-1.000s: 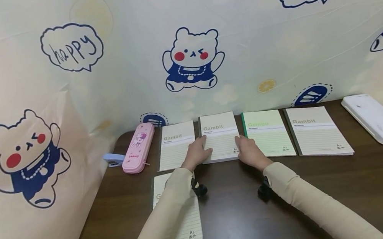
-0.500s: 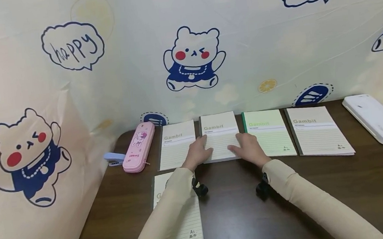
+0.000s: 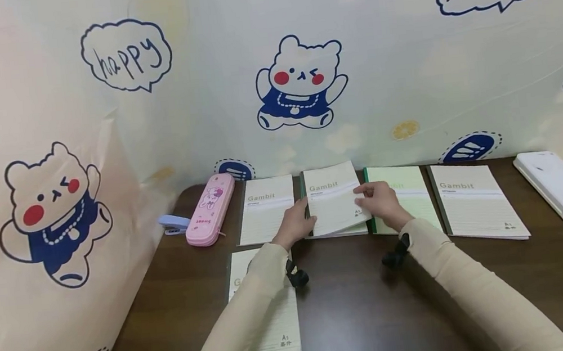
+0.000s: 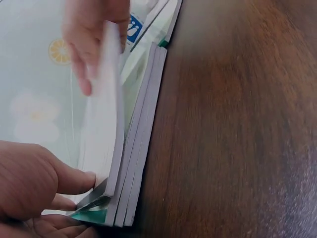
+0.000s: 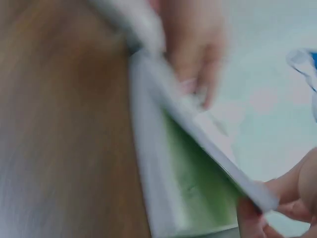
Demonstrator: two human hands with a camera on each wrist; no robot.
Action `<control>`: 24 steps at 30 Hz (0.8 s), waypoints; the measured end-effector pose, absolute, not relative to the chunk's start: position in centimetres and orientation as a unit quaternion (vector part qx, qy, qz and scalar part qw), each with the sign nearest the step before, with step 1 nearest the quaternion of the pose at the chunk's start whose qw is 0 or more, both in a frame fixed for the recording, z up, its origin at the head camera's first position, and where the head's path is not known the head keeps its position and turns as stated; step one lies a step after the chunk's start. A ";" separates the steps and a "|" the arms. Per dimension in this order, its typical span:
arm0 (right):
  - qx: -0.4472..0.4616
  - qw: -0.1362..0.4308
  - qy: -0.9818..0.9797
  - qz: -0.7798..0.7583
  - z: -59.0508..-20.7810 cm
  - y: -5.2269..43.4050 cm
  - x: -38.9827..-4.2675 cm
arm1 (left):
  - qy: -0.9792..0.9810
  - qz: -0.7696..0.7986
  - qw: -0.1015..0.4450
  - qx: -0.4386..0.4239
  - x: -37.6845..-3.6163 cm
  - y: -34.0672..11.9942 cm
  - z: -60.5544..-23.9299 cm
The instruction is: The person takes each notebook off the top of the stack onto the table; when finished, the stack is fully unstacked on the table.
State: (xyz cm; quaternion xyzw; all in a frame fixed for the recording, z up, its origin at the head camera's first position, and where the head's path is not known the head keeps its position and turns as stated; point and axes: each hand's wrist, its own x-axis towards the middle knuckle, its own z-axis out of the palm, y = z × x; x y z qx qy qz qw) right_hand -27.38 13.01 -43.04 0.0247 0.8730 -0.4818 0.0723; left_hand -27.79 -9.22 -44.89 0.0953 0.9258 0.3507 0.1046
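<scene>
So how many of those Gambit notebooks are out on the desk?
5 visible: a cream lined-cover notebook far left, one both hands are lifting, a green one, a beige one rightmost, and one nearer, under the left sleeve. Others may lie beneath.

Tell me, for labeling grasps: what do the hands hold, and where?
Both hold one notebook: left hand at its left edge, right hand at its raised right edge.

Counting from the pencil case [image 3: 210, 209]: 1 pink pencil case, 1 blue stapler [image 3: 173, 224] just left of it. 5 notebooks: 4 in a row to its right [image 3: 268, 209] [image 3: 333, 199] [image 3: 410, 194] [image 3: 477, 199], 1 [image 3: 274, 312] nearer than it. 1 white case [image 3: 562, 187] far right. 2 hands [image 3: 294, 226] [image 3: 383, 204].
</scene>
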 end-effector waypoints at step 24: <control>-0.018 0.086 0.798 -0.596 -38.5 18.8 -22.4 | 0.931 0.332 0.113 0.098 -28.0 -9.4 -44.9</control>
